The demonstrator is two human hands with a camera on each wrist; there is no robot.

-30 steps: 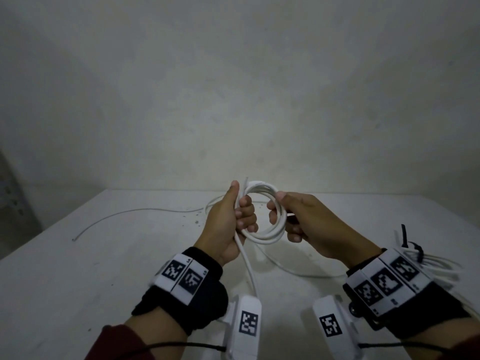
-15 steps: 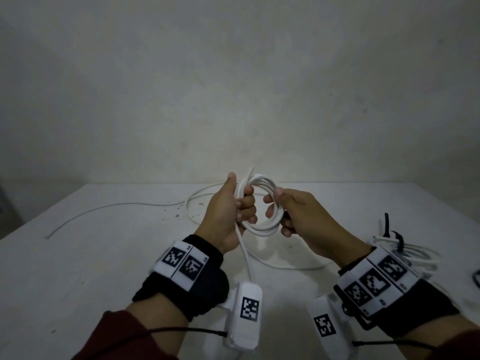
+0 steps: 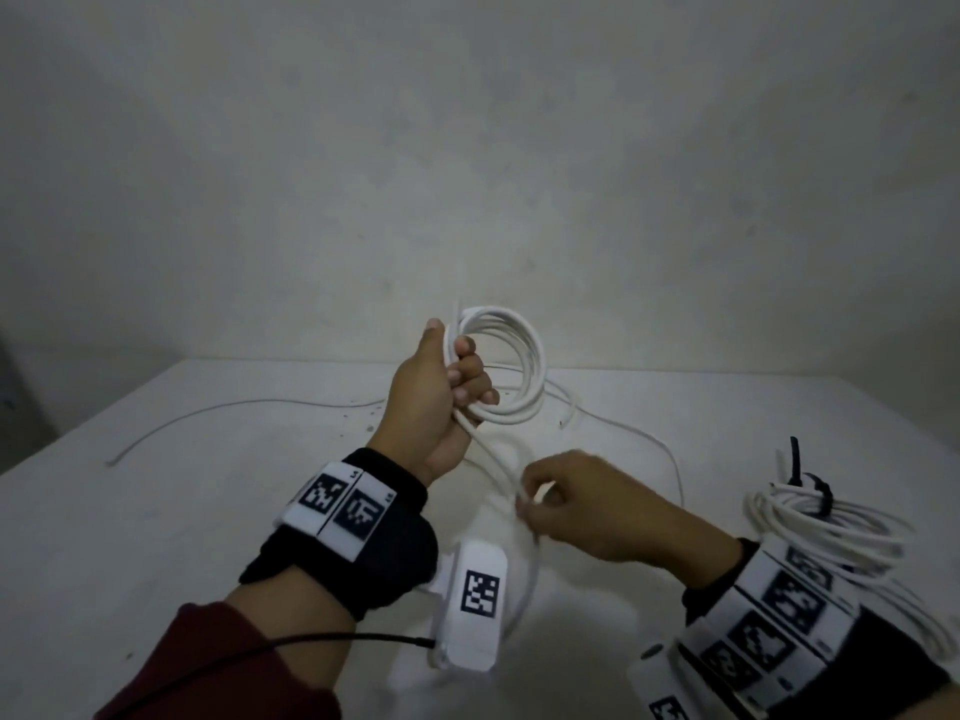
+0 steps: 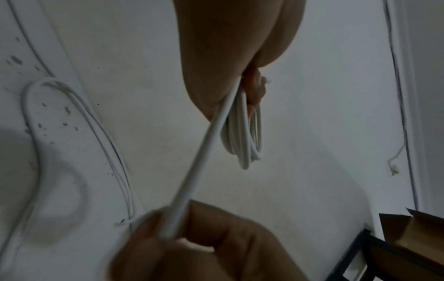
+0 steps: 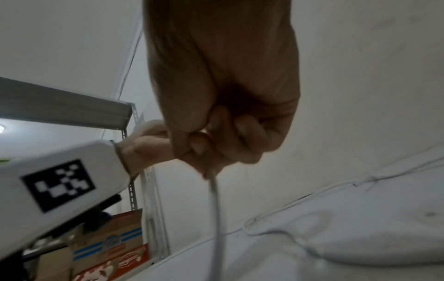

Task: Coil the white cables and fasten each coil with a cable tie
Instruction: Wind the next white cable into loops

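My left hand [image 3: 457,376] is raised above the white table [image 3: 156,511] and grips a coil of white cable [image 3: 524,356] with several loops. From the coil a loose strand [image 3: 493,459] runs down toward me into my right hand [image 3: 535,498], which pinches it lower and nearer. The left wrist view shows the coil [image 4: 242,136] hanging from my left hand [image 4: 254,89] and the taut strand [image 4: 199,163] reaching my right hand [image 4: 173,233]. In the right wrist view my right hand [image 5: 206,152] pinches the strand [image 5: 216,205]. A finished coil [image 3: 831,527] with a black cable tie [image 3: 815,491] lies at the right.
Loose white cable [image 3: 218,413] trails across the table's far left, and another stretch [image 3: 654,449] curves behind my right hand. A metal shelf [image 5: 72,106] with cardboard boxes [image 5: 108,245] stands beside the table. A plain wall rises behind.
My right hand has left the coil and dropped down toward me, now pinching the loose strand. My left hand has lifted the coil higher.
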